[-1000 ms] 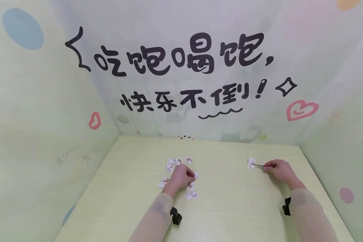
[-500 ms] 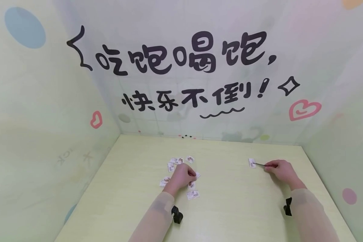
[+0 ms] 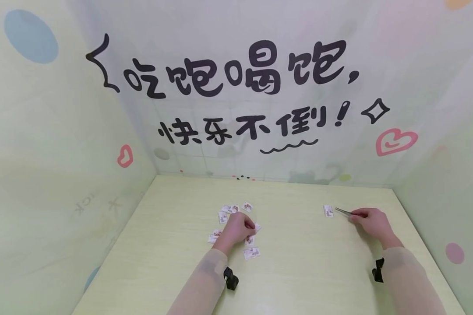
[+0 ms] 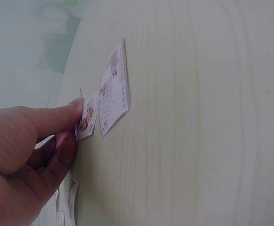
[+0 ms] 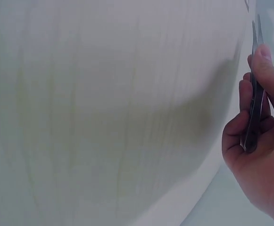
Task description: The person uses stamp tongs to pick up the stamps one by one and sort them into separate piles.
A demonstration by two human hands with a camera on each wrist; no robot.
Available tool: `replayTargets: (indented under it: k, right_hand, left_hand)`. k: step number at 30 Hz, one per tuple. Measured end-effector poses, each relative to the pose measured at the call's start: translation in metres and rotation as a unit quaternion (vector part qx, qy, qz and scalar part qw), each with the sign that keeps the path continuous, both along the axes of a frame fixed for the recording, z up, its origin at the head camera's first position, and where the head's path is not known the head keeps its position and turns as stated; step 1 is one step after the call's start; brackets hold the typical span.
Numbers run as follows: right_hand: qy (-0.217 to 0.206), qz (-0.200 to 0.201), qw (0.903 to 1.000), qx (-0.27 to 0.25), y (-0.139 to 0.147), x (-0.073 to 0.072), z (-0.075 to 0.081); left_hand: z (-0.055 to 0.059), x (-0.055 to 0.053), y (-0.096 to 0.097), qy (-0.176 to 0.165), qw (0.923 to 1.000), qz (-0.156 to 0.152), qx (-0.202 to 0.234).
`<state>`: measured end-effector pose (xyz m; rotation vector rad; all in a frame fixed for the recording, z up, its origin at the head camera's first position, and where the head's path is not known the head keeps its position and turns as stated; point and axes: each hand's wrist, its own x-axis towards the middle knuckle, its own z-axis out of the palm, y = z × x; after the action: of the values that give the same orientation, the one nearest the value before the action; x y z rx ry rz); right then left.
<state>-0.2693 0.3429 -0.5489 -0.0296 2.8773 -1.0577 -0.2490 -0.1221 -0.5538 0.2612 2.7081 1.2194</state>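
My left hand (image 3: 236, 227) is among several small postage stamps on the table, thumb and fingertips pinched together. A pale stamp (image 3: 258, 227) pokes out at those fingertips; most of it is hidden. Just beyond the thumb in the left wrist view lie a stamp with an orange-brown picture (image 4: 87, 117) and a larger stamp with a perforated edge (image 4: 114, 92). My right hand (image 3: 372, 223) grips dark metal tweezers (image 5: 255, 101), whose tips are slightly parted with nothing between them. Left of the tips, a single stamp (image 3: 328, 211) lies flat on the table.
More stamps (image 3: 229, 209) lie behind the left hand, some overlapping, and another pair (image 3: 213, 237) sits left of its wrist. The pale wooden table (image 3: 291, 271) meets a printed back wall (image 3: 220, 162) and side walls. Each wrist wears a black camera (image 3: 231, 279).
The tweezers have come off the single stamp as my right hand drew back slightly to the right; their tips have parted. The stamp stays on the table. My left hand holds its place.
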Motion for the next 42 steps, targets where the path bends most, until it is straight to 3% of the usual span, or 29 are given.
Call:
replayTargets:
  k: [11, 42]
  right_hand:
    - [0.028, -0.015, 0.9993, -0.022, -0.022, 0.002, -0.009]
    - [0.019, 0.120, 0.9917, -0.042, -0.159, 0.006, -0.003]
  left_hand:
    - [-0.001, 0.000, 0.003, -0.014, 0.9998, 0.014, -0.001]
    - [-0.001, 0.000, -0.002, -0.009, 0.9999, 0.014, 0.000]
